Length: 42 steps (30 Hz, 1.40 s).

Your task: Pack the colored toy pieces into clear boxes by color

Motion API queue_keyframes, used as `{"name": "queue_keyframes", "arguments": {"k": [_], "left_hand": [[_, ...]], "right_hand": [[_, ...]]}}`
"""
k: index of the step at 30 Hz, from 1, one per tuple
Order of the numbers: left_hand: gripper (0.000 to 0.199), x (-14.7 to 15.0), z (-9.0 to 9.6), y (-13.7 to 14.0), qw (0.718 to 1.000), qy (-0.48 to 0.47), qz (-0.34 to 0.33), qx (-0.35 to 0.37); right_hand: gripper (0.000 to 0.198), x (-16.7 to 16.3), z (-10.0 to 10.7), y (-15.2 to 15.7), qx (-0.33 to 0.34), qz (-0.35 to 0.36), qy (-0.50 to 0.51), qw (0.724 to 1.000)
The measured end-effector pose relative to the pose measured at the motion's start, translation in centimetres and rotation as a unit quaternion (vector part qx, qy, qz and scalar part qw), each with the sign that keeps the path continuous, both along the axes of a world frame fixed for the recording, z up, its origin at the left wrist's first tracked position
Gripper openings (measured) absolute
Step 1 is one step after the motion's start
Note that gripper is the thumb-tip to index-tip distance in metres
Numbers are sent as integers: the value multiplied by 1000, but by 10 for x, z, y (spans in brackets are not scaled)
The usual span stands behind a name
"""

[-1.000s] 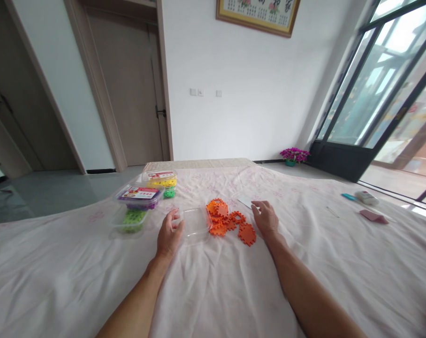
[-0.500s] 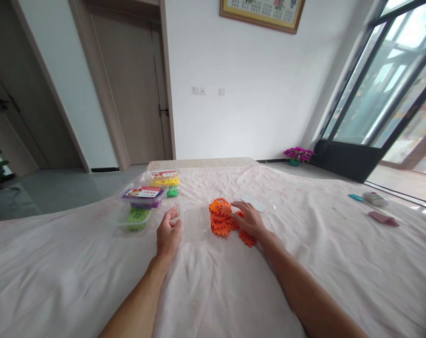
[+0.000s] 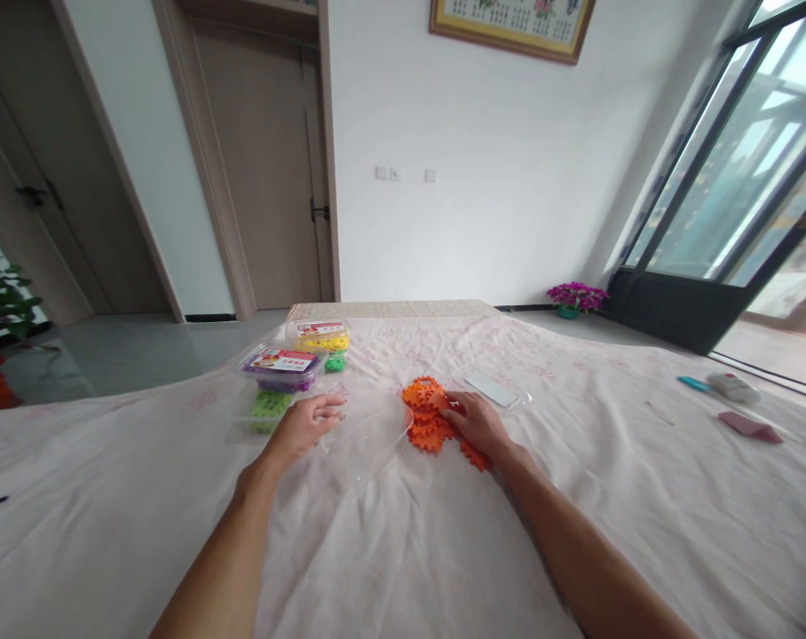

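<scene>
My left hand is held over the cloth with its fingers stretched out and apart, nothing in them. To its right is a clear plastic box, tilted, hard to make out against the cloth. A pile of orange gear-shaped plastic pieces lies against the box's right side. My right hand is at the right of this pile, fingers and thumb bent around some of the orange pieces. One orange piece shows below the hand. A clear lid with a white label lies just behind it.
At left stand clear boxes with purple pieces, yellow pieces and green pieces. Far right on the cloth are a blue item, a white packet and a pink folded item.
My left hand has moved left, away from the box, and its fingers have straightened. The box now looks tilted. My right hand's fingers have drawn in around the orange pieces. The view has shifted slightly.
</scene>
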<state>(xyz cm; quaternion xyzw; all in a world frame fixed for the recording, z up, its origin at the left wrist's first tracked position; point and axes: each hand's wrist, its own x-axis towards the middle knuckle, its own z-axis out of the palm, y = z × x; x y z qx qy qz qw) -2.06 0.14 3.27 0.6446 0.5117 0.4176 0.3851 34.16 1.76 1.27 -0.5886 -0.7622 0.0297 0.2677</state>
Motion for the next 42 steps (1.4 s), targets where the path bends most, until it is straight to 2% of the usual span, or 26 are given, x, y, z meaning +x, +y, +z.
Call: {"name": "queue_keyframes", "arguments": {"k": [3, 6, 9, 12, 14, 17, 20, 23, 25, 28, 32, 36, 42], "left_hand": [[33, -15, 7, -3, 998, 49, -31, -3], [27, -21, 10, -2, 996, 82, -27, 36], [33, -16, 8, 1, 994, 86, 13, 69], [42, -6, 5, 3, 996, 59, 25, 60], [51, 0, 4, 2, 999, 15, 3, 28], [71, 5, 7, -3, 997, -59, -50, -18], [85, 7, 9, -8, 992, -84, -85, -30], [79, 10, 3, -11, 989, -114, -91, -30], [72, 15, -4, -12, 983, -162, -77, -30], [68, 23, -16, -12, 969, -243, -33, -34], [62, 27, -27, -11, 953, -298, -16, -47], [56, 25, -30, -10, 949, -309, -31, -53], [52, 27, -31, -9, 945, -323, -14, -57]], "right_hand": [[36, 3, -3, 2, 6, -14, 19, 1000], [34, 8, -7, 6, 28, -38, 31, 998], [35, 13, -11, 8, 39, -64, 16, 997], [34, 13, -11, 7, 52, -73, 8, 996], [32, 8, -7, 4, 70, -43, 16, 996], [32, -6, 2, -2, 88, 57, 24, 994], [37, -21, 11, -8, 80, 142, -2, 987], [34, -30, 14, -9, 63, 191, -31, 979], [30, -33, 14, -9, 57, 197, -24, 978], [27, -33, 11, -8, 59, 168, 22, 984], [27, -31, 8, -5, 56, 55, 129, 989], [32, -24, 5, 0, 35, -31, 241, 969], [41, -14, 3, 2, -5, -68, 325, 943]]}}
